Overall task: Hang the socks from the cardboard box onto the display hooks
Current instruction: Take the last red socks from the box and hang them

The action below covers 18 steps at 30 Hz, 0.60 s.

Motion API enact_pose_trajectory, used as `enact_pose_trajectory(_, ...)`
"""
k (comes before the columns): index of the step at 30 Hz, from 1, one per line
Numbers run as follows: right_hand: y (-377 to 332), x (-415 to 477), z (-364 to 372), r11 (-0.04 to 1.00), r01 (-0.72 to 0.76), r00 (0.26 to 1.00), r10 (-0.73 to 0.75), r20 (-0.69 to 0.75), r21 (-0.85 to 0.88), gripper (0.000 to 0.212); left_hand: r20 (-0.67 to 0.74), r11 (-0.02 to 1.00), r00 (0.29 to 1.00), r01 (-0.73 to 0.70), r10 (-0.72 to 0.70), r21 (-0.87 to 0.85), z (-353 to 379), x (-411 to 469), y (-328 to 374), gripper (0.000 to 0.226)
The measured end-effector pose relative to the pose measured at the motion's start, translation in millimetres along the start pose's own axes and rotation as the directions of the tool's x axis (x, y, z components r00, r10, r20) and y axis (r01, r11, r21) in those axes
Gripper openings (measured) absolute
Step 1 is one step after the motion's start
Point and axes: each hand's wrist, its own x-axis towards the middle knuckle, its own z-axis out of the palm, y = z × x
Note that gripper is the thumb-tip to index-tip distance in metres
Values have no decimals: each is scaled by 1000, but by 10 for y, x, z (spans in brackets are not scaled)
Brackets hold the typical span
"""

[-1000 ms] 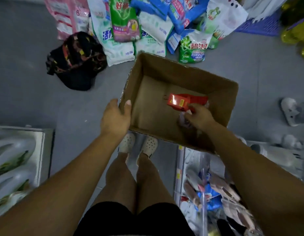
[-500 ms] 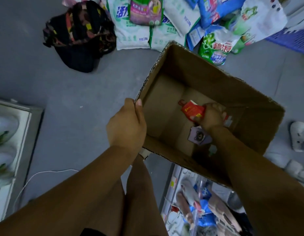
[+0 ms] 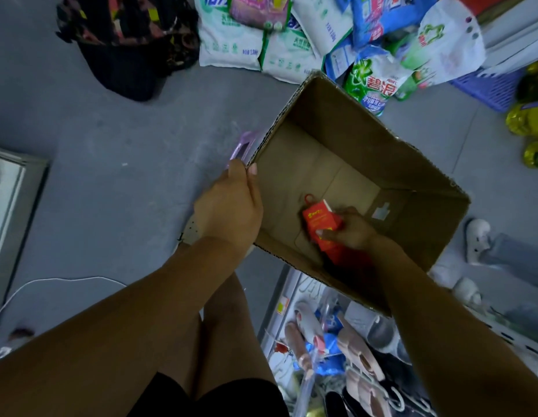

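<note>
- The cardboard box (image 3: 367,130) was open at the top and tilted, above the grey floor (image 3: 126,191).
- The left hand (image 3: 231,206) gripped the box's left rim, thumb hooked over the edge to the inside and fingers on the outside wall.
- The right hand (image 3: 352,230) reached inside the box, with fingers and thumb curled round a red sock packet (image 3: 320,221).
- The packet was low inside the box near its bottom panel, with a red hanger loop at its top end. Whether it rested on the panel could not be determined.
- A pale purple packet (image 3: 243,145) lay against the outside of the box's left wall, at the left fingertips. Whether that hand also held it could not be determined.
- Detergent bags (image 3: 261,46) were heaped on the floor beyond the box's far corner, with a dark patterned bag (image 3: 126,40) further left of them.
- A purple basket (image 3: 487,88) and yellow bottles (image 3: 529,115) stood to the box's far right.
- A white shoe (image 3: 476,239) was just right of the box.
- Packaged footwear (image 3: 337,341) sat below the box's near edge.
</note>
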Motion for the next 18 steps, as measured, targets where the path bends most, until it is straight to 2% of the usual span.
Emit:
enact_pose_trajectory(1,37,46,70,999,6,1000,-7,-8,-35,61,-5,1000,1000,-4,4,-3,-1,-3,0,31)
enact_pose_trajectory(4,102,192,241,998,-55,998,55,-42,-5,52,-26,1000,1000,-6,5,-16,8,0,0,27)
enact_pose_trajectory(6,80,194,287,992,-101,994,104,-45,75,47,-46,1000,999,-12,12,-5,22,8,-8,32)
enact_pose_trajectory(10,-54,16,219,952,-76,989,110,-100,298,41,-9,999,1000,-15,16,28,13,1,0,36)
enact_pose_trajectory(13,-226,-319,108,863,-4,986,87,-141,505,34,21,1000,1000,-13,13,9,-20,11,8,37)
enact_pose_trajectory(15,-343,-630,11,762,64,979,78,-190,645,25,77,999,997,0,4,-41,-48,19,24,38)
enact_pose_trajectory(18,-483,-1164,-146,640,153,965,67,-254,753,19,128,990,991,48,-30,-133,-173,-31,80,43)
